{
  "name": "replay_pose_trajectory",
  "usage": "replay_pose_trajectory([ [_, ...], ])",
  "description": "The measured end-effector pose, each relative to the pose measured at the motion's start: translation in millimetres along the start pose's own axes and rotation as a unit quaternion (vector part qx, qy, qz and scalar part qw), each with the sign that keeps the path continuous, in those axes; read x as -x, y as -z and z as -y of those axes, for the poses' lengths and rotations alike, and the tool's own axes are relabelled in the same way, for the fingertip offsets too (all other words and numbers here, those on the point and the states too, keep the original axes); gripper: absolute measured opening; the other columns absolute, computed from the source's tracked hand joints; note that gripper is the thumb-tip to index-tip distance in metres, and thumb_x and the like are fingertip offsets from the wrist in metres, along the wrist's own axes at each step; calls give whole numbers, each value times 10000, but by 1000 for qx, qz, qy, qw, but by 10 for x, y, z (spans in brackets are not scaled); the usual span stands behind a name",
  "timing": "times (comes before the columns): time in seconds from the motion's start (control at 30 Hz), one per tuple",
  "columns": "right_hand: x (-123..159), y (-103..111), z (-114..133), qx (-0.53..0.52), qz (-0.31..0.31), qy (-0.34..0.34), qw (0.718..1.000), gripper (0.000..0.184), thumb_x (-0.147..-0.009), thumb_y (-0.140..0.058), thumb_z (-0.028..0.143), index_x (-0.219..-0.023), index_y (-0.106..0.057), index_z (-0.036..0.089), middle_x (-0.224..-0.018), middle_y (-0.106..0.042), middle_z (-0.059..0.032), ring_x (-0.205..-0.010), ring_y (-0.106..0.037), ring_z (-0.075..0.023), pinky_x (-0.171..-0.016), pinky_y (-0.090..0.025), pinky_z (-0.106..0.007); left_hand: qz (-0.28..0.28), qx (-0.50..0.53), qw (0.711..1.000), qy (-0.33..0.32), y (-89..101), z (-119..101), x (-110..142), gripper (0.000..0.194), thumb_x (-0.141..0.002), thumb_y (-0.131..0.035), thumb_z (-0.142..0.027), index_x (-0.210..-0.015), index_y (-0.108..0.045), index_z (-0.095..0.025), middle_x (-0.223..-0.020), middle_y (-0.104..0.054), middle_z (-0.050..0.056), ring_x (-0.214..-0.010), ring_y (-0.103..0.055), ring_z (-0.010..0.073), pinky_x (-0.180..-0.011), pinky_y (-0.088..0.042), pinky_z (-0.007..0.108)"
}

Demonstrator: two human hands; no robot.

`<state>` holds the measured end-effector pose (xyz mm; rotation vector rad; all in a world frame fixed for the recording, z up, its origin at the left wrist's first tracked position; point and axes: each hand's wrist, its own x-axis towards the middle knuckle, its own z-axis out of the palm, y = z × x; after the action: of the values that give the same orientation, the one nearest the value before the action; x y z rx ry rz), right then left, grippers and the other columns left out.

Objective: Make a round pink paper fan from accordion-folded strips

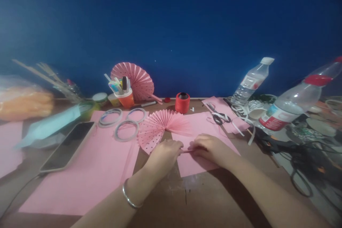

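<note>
Centrally, thin pink paper strip (188,151) spans gap between left hand (166,154) and right hand (210,149), just above pink sheet (185,168) on brown counter (213,201). Left fingers curled nearly closed, pinching strip's left end; right fingers bent inward, gripping right end. Dotted, pleated fan (151,129) spreads just beyond left hand. Red round object (182,104), dark-topped, stands behind fan; scissors (218,118) lie farther right, phone (68,148) well left.

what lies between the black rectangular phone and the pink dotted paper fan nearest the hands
Between the phone and the fan, the head view shows three pale round rings on a large flat pink paper sheet.
</note>
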<state>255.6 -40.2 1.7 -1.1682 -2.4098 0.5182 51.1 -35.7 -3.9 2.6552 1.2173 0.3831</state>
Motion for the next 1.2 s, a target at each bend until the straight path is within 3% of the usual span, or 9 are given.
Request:
replay_pose_trajectory([
  [0.17,9,17,58,64,-9,-3,998,190,-844,-472,247,-797,-651,204,-740,-611,-31,-762,-525,-161,-690,-358,-284,-7,21,1000,-6,0,21,-16,161,-847,-427,-252,-813,-560,-169,-749,-596,27,-724,-545,164,-633,-407,279],
  [0.27,12,-63,100,49,-20,-14,998,180,-844,-465,229,-860,-643,207,-782,-627,-29,-774,-535,-158,-700,-364,-280,-7,25,1000,-12,12,7,-22,170,-848,-431,-266,-817,-571,-174,-742,-602,28,-731,-544,162,-649,-410,280],
  [0.43,-27,-136,96,-2,-42,-107,993,126,-795,-519,202,-740,-632,200,-747,-651,-3,-700,-554,-132,-636,-372,-238,-6,23,1000,3,30,-12,-33,224,-850,-417,-326,-805,-561,-161,-710,-589,24,-672,-533,149,-603,-403,268],
  [0.57,-53,-121,107,27,-46,-152,987,121,-763,-538,211,-676,-621,214,-686,-645,8,-646,-541,-137,-584,-339,-237,2,1,1000,3,14,-7,-27,188,-848,-428,-297,-826,-560,-165,-741,-580,23,-701,-531,155,-629,-408,277],
  [0.67,-61,-94,115,37,-48,-162,985,152,-753,-549,278,-635,-621,214,-653,-629,0,-642,-525,-145,-577,-328,-238,32,-51,998,-25,27,-18,-20,146,-836,-436,-195,-780,-570,-174,-758,-556,26,-737,-517,169,-638,-409,286],
  [0.83,-62,-67,83,21,-32,-175,984,108,-721,-562,238,-639,-627,210,-662,-628,-3,-642,-520,-141,-581,-337,-231,78,-134,987,-53,99,-81,-21,144,-746,-465,-46,-729,-555,-156,-744,-523,38,-710,-495,189,-571,-400,290],
  [1.2,-73,-77,109,52,-52,-169,983,129,-699,-537,206,-591,-607,193,-595,-596,0,-576,-483,-127,-523,-303,-230,41,-129,989,-64,39,-77,-5,180,-818,-422,-143,-710,-566,-152,-723,-527,66,-720,-489,199,-597,-404,314],
])
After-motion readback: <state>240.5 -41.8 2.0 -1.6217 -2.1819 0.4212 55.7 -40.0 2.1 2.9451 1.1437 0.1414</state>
